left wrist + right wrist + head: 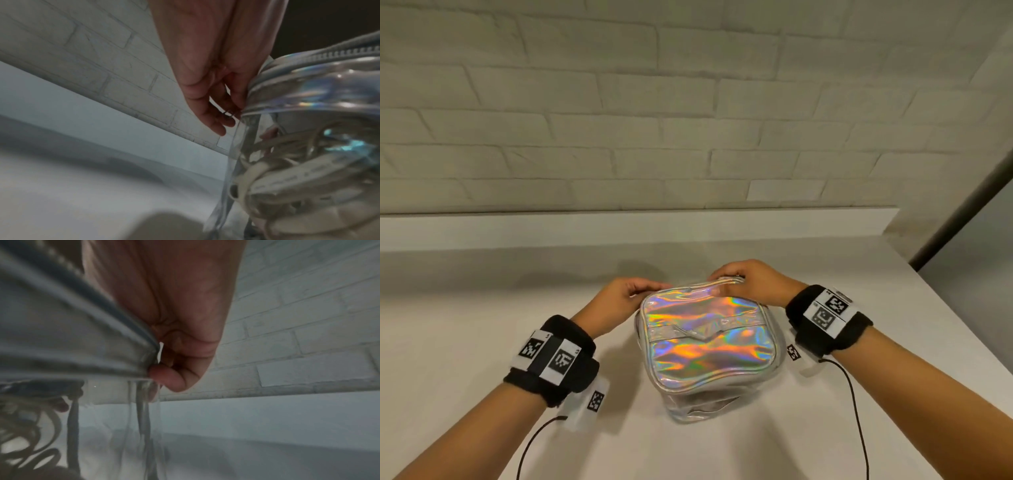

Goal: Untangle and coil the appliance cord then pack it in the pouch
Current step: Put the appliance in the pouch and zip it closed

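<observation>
A pale, matte countertop running back to a white brick wall carries a single holographic pouch with clear sides, standing near its middle.

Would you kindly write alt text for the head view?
Both hands grip the far top edge of a holographic pouch on a white counter, left hand at its left corner, right hand at its right. A white brick wall stands behind.
</observation>
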Motion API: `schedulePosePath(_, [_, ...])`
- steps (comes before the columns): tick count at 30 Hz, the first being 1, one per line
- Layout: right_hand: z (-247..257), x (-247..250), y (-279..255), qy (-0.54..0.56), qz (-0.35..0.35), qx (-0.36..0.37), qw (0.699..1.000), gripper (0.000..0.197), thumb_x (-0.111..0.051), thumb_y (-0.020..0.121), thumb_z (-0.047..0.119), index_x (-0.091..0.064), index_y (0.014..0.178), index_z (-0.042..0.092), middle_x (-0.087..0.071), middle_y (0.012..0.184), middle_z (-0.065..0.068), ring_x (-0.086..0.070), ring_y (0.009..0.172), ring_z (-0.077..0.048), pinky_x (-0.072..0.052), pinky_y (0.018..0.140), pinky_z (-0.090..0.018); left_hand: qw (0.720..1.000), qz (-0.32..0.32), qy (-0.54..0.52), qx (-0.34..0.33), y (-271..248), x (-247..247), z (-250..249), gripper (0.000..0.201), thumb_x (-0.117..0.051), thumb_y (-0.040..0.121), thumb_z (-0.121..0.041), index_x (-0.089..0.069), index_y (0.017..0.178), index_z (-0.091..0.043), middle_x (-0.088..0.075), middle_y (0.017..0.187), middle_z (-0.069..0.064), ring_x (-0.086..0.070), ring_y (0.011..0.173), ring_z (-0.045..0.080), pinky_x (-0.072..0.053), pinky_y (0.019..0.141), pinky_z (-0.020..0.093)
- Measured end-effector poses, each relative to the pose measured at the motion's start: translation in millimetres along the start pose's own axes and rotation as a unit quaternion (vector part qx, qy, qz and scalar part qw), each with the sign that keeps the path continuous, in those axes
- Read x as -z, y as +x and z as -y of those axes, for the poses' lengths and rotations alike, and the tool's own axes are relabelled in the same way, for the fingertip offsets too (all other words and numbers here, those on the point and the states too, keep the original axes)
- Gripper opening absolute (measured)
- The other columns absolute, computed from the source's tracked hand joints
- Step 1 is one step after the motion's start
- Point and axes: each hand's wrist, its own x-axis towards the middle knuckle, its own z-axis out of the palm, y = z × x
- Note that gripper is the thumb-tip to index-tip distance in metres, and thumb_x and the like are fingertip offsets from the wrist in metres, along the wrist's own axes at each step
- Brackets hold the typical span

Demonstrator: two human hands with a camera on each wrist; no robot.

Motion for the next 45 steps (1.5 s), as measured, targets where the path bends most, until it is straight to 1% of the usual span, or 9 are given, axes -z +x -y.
schedulePosePath(7, [-14,-4,11,0.027,-0.103,-0.029,0.994,0.02,-0.071,0.077,0.026,-0.071,0.082,0.007,-0.065,0.086,-0.013,-0.058,0.081,-0.015,-0.038,0.063,-0.006,0.972,-0.101,0.205,-0.054,-28,24,-6,0.039,-0.068,0.08,-0.019,-0.063,0.063,-0.053,-0.061,0.076,-0.044,-0.061,0.074,-0.006,-0.043,0.067,0.008])
schedulePosePath(12, [-26,-7,15,0.022,-0.18,-0.036,0.983,0.02,-0.07,0.078,0.027,-0.072,0.082,0.008,-0.059,0.085,-0.008,-0.058,0.083,-0.02,-0.039,0.076,-0.026,0.958,-0.122,0.243,-0.088,-79,4,-20,0.014,-0.06,0.071,-0.04,-0.063,0.063,-0.029,-0.06,0.095,-0.021,-0.058,0.071,0.001,-0.041,0.065,0.009])
schedulePosePath(19, [-30,-16,19,0.031,-0.237,-0.054,0.969,0.025,-0.069,0.08,0.03,-0.072,0.082,0.005,-0.064,0.086,-0.014,-0.06,0.084,-0.025,-0.038,0.073,-0.027,0.965,-0.115,0.218,-0.086,-107,-63,-38,0.018,-0.059,0.067,-0.039,-0.06,0.063,-0.022,-0.056,0.05,-0.013,-0.05,0.052,-0.006,-0.036,0.054,0.007])
schedulePosePath(24, [-25,-19,13,0.043,-0.225,-0.066,0.971,0.027,-0.065,0.082,0.034,-0.071,0.082,0.007,-0.064,0.083,-0.009,-0.058,0.081,-0.021,-0.042,0.072,-0.026,0.951,-0.091,0.272,-0.112,-92,-100,-57,0.033,-0.053,0.073,-0.053,-0.064,0.067,-0.023,-0.065,0.059,-0.008,-0.055,0.065,0.006,-0.041,0.055,0.02])
schedulePosePath(27, [-23,-9,0,0.145,-0.185,-0.081,0.969,0.025,-0.052,0.092,0.027,-0.069,0.092,0.008,-0.065,0.088,-0.008,-0.057,0.075,-0.015,-0.041,0.055,-0.006,0.953,-0.095,0.248,-0.145,-74,-79,-79,0.03,-0.054,0.074,-0.054,-0.068,0.077,-0.028,-0.068,0.07,-0.011,-0.055,0.072,0.003,-0.04,0.063,0.017])
schedulePosePath(30, [-25,7,-14,0.225,-0.136,-0.113,0.958,0.027,-0.043,0.092,0.011,-0.064,0.108,0.004,-0.061,0.091,-0.009,-0.054,0.071,-0.012,-0.044,0.053,-0.012,0.938,-0.065,0.295,-0.171,-40,-42,-76,0.046,-0.055,0.066,-0.048,-0.059,0.111,-0.038,-0.059,0.123,-0.007,-0.046,0.115,0.009,-0.031,0.098,0.025])
schedulePosePath(33, [-32,15,-23,0.209,-0.096,-0.083,0.97,0.029,-0.04,0.093,0.002,-0.061,0.112,0.002,-0.063,0.097,-0.01,-0.058,0.077,-0.012,-0.049,0.06,-0.01,0.908,0.07,0.407,-0.067,-9,-26,-55,0.08,-0.046,0.052,-0.061,-0.038,0.13,-0.046,-0.024,0.153,0.0,-0.015,0.141,0.026,-0.009,0.113,0.051])
schedulePosePath(40, [-38,23,-9,0.105,-0.048,-0.034,0.993,0.039,-0.046,0.088,-0.006,-0.057,0.121,0.011,-0.063,0.104,-0.003,-0.061,0.083,-0.004,-0.051,0.071,-0.02,0.919,0.091,0.363,-0.125,20,-33,-30,0.058,-0.036,0.069,-0.072,-0.049,0.121,-0.049,-0.043,0.143,0.007,-0.039,0.128,0.026,-0.025,0.102,0.027])
schedulePosePath(45, [-38,29,-3,0.026,-0.086,-0.043,0.995,0.021,-0.056,0.084,-0.004,-0.067,0.102,-0.004,-0.066,0.06,0.017,-0.057,0.05,0.009,-0.048,0.054,-0.01,0.937,0.075,0.311,-0.141,17,-31,-21,0.069,-0.02,0.071,-0.081,-0.058,0.115,-0.044,-0.042,0.142,0.0,-0.039,0.122,0.025,-0.024,0.101,0.025])
